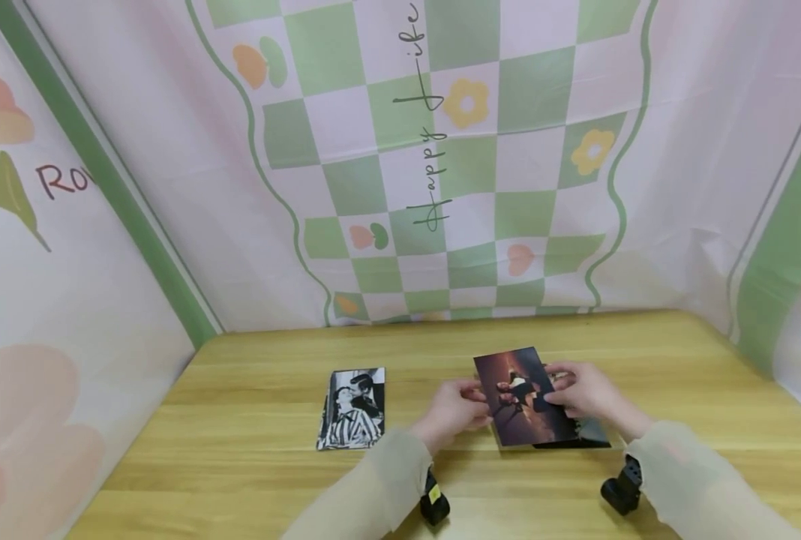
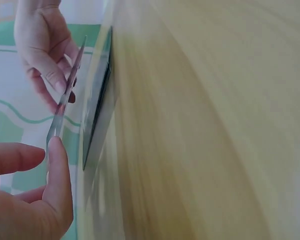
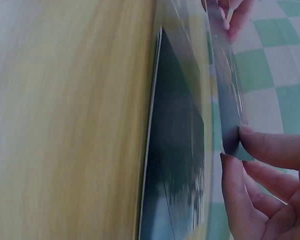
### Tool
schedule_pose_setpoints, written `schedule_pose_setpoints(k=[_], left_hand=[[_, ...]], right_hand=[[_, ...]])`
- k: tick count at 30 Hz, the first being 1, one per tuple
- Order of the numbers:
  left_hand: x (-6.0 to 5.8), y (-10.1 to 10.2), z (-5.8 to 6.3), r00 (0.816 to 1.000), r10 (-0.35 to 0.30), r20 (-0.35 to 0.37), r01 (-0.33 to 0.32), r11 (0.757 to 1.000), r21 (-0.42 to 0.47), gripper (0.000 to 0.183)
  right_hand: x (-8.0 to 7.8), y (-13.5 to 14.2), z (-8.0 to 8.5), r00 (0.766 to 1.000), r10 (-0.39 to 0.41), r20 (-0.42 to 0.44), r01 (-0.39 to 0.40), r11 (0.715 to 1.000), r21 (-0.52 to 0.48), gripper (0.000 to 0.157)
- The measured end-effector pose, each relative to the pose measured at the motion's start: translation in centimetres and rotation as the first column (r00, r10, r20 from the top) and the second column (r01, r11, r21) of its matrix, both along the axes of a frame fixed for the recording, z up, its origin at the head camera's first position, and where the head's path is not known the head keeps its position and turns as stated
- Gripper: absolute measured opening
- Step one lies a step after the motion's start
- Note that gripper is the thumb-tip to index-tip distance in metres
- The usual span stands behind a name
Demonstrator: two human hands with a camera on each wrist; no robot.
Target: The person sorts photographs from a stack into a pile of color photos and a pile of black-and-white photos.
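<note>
A dark reddish-brown photo print (image 1: pixel 508 412), picturing two people, is held between both hands over the table. My left hand (image 1: pixel 457 409) pinches its left edge between the fingertips. At the opposite edge, my right hand (image 1: pixel 586 391) grips the print with the thumb on its face, as the right wrist view shows. Below it lies a small stack of prints (image 3: pixel 172 150) with a dark, bluish top one, mostly hidden by the held print in the head view. In the left wrist view the held print (image 2: pixel 70 85) is seen edge-on, apart from the stack.
To the left, a black-and-white photo print (image 1: pixel 351 409) of two people lies flat on the wooden table (image 1: pixel 252 427). A green-and-white checked cloth (image 1: pixel 468 172) hangs behind the table's back edge, with printed curtains at both sides. Each wrist wears a small black camera (image 1: pixel 623 487).
</note>
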State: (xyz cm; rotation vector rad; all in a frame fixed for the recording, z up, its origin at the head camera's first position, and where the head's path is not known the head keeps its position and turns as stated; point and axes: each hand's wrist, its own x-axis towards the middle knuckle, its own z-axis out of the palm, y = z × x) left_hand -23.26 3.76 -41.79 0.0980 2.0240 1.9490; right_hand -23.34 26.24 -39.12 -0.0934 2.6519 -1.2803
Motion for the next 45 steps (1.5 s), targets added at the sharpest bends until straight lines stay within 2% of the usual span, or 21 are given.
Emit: schedule_pose_setpoints(k=[6, 10, 18, 22, 32, 45], left_hand=[[0.3, 1.3, 0.3, 0.998, -0.063, 0.023, 0.063, 0.998, -0.01, 0.05], [0.6, 1.9, 0.2, 0.996, -0.085, 0.028, 0.085, 0.996, -0.007, 0.053], [0.6, 2.9, -0.2, 0.995, -0.102, 0.01, 0.102, 0.995, 0.018, 0.057], [0.5, 3.1, -0.2, 0.995, -0.102, 0.011, 0.102, 0.995, 0.007, 0.056], [0.2, 3.4, -0.2, 0.996, -0.085, 0.041, 0.083, 0.995, 0.055, 0.053], [0.1, 3.4, -0.3, 0.994, -0.067, 0.083, 0.059, 0.993, 0.1, 0.047]], right_hand=[[0.2, 1.8, -0.2, 0.999, 0.027, -0.038, -0.026, 0.999, 0.029, 0.053], [0.4, 2.6, -0.7, 0.999, 0.042, -0.034, -0.042, 0.999, 0.015, 0.053], [0.3, 4.0, -1.0, 0.999, -0.013, 0.031, 0.012, 1.0, 0.019, 0.053], [0.1, 4.3, -1.0, 0.999, -0.028, 0.046, 0.028, 1.0, 0.004, 0.054], [-0.5, 4.9, -1.3, 0.997, -0.038, 0.07, 0.037, 0.999, 0.007, 0.051], [-0.2, 5.2, -1.5, 0.998, -0.032, 0.062, 0.031, 0.999, 0.02, 0.049]])
